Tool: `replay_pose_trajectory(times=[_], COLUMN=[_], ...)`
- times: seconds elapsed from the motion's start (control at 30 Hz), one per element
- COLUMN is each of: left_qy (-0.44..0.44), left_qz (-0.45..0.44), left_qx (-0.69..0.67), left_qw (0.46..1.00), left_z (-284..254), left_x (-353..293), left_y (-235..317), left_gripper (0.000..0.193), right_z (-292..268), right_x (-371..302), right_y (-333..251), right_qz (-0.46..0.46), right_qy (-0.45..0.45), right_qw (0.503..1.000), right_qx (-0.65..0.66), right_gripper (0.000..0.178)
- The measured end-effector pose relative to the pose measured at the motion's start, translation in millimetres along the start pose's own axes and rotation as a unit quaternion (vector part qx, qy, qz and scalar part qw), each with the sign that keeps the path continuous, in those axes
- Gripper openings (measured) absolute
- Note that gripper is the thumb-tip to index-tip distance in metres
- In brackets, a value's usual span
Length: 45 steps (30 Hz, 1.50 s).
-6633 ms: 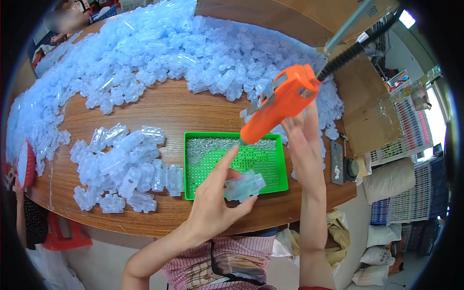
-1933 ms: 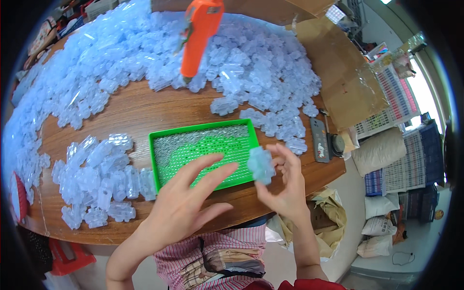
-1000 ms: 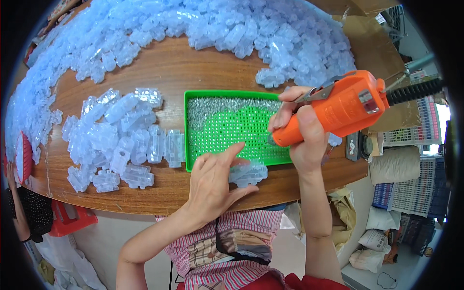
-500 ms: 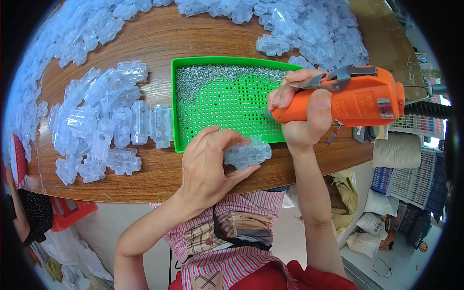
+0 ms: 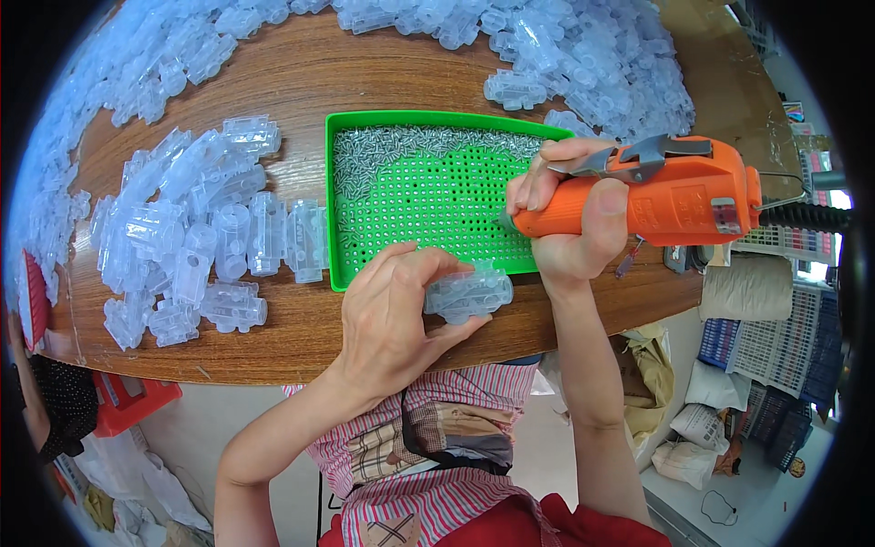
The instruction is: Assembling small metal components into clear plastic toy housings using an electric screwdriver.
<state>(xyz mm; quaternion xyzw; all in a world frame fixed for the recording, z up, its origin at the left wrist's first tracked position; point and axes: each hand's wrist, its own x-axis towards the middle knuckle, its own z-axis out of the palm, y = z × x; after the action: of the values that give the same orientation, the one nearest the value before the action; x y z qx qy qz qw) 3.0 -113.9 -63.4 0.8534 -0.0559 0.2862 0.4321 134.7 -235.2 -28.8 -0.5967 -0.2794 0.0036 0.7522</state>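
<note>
My left hand [image 5: 390, 314] grips a clear plastic housing [image 5: 470, 294] between thumb and fingers, on the table just in front of the green tray. Wrapped in my right hand [image 5: 574, 205] is an orange electric screwdriver [image 5: 656, 201], lying nearly level with its grey nose toward the left. That nose is over the right part of the green perforated tray [image 5: 334, 210]; whether its tip touches a screw cannot be made out. Small silver screws [image 5: 365, 164] are heaped along the tray's far and left sides, and many others sit in its holes.
Left of the tray lies a cluster of clear plastic housings [image 5: 187, 228]. Larger heaps of similar parts [image 5: 592, 64] line the table's far and left edges. A black coiled cable [image 5: 807, 214] runs from the screwdriver. Another person's dotted sleeve [image 5: 64, 401] shows at far left, near a red stool [image 5: 132, 401].
The view has shifted very slightly. Both hands keep their holds, and the screwdriver stays over the tray with hardly any visible movement.
</note>
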Motion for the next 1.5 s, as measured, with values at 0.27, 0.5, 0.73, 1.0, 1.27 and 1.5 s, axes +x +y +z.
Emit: replay_pose_trajectory(times=[0.27, 0.5, 0.73, 1.0, 1.27, 1.5], left_qy=[0.004, 0.0, 0.008, 0.027, -0.003, 0.031], left_qz=[-0.012, -0.04, -0.034, -0.006, -0.041, -0.006], left_qx=[-0.027, -0.035, -0.041, -0.048, -0.034, 0.1], left_qw=[1.0, 0.999, 0.999, 0.998, 0.999, 0.995], left_z=[-1, -4, -1, 4, -4, -58], left_x=[0, -3, -4, -2, -1, 9], left_y=[-1, 1, 0, -4, 2, 17], left_gripper=[0.064, 0.06, 0.059, 0.056, 0.059, 0.064], right_z=[0, 22, 26, 30, 33, 26], right_x=[-7, -26, -30, -33, -26, 20], right_y=[-50, -77, -68, -71, -67, -77], right_qz=[0.004, -0.054, -0.023, -0.009, -0.014, 0.025], right_qy=[-0.033, -0.127, -0.144, -0.143, -0.139, -0.035], right_qw=[0.993, 0.988, 0.988, 0.99, 0.99, 0.993], right_qx=[0.114, 0.061, 0.049, -0.009, 0.017, 0.114], right_gripper=[0.068, 0.074, 0.071, 0.056, 0.065, 0.06])
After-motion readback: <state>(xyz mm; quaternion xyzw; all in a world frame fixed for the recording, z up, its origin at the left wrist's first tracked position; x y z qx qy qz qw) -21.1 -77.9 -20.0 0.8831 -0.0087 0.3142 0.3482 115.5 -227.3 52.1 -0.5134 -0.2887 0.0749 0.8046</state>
